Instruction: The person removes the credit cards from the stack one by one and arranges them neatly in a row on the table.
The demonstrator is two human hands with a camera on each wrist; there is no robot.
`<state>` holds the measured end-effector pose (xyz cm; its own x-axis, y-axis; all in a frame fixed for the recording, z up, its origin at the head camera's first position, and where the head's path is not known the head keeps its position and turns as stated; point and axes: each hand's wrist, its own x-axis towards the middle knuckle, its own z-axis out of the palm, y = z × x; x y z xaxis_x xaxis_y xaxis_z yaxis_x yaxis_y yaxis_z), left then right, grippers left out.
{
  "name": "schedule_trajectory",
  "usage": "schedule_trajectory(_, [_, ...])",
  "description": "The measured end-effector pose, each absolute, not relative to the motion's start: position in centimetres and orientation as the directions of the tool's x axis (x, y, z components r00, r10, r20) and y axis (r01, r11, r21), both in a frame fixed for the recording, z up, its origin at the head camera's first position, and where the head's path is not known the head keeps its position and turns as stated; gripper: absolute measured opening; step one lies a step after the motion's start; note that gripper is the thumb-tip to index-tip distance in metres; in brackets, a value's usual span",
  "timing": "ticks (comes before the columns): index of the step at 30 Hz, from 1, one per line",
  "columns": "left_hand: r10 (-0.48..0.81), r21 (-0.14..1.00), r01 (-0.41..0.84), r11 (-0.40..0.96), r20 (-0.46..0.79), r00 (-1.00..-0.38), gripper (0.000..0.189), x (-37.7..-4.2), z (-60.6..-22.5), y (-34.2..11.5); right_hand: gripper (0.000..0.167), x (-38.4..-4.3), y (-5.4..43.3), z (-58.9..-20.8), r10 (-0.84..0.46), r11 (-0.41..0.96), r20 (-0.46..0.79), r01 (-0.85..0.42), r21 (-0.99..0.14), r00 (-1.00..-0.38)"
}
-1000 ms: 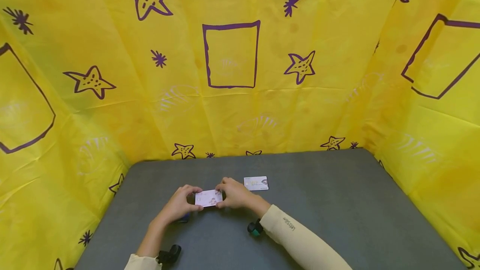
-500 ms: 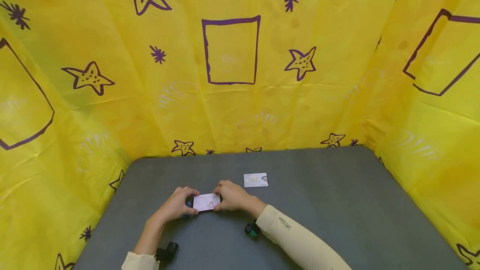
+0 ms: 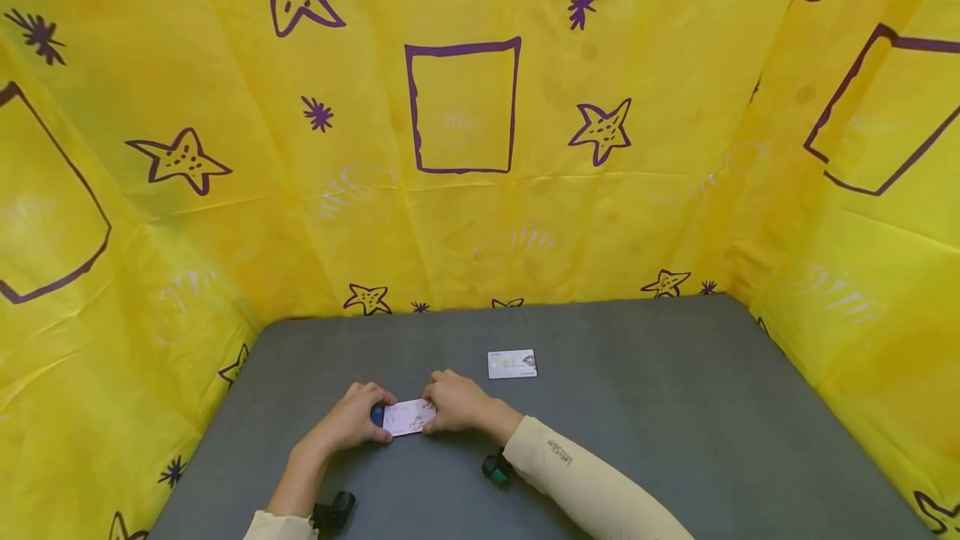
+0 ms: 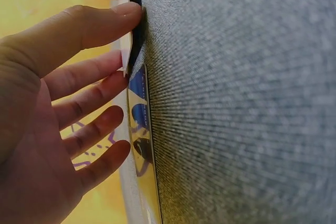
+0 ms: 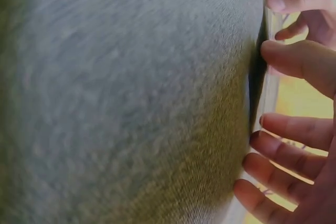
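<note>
A white card with a small printed picture [image 3: 408, 417] is held between both hands, just above the grey table. My left hand [image 3: 356, 417] pinches its left end with thumb and fingers. At its right end, my right hand [image 3: 456, 403] does the same. In the left wrist view the card appears nearly edge-on, tilted slightly off the table. A flat glossy thing with blue patches [image 4: 139, 108] lies on the table beneath the left fingers; in the head view only its blue part [image 3: 377, 414] shows. Farther back and right lies a second white card [image 3: 513, 363].
The dark grey table [image 3: 637, 407] is enclosed by yellow cloth walls [image 3: 465, 232] with purple star drawings. A black wrist camera [image 3: 335, 511] sits at the left wrist, another [image 3: 497, 467] under the right.
Both hands have shifted the held card a little left and nearer to me. More of the blue thing shows beside the left hand. The second card stays in place.
</note>
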<state>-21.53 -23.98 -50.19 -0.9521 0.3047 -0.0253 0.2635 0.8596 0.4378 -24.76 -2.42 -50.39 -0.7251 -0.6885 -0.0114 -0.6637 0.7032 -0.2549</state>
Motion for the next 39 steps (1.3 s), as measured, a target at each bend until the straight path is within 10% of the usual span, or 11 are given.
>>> schedule_trajectory(39, [0.277, 0.442, 0.217, 0.87, -0.076, -0.958, 0.042, -20.96, -49.73, -24.36, 0.036, -24.03, -2.92, -50.66, -0.707, 0.694, -0.007, -0.691, -0.203, -0.707])
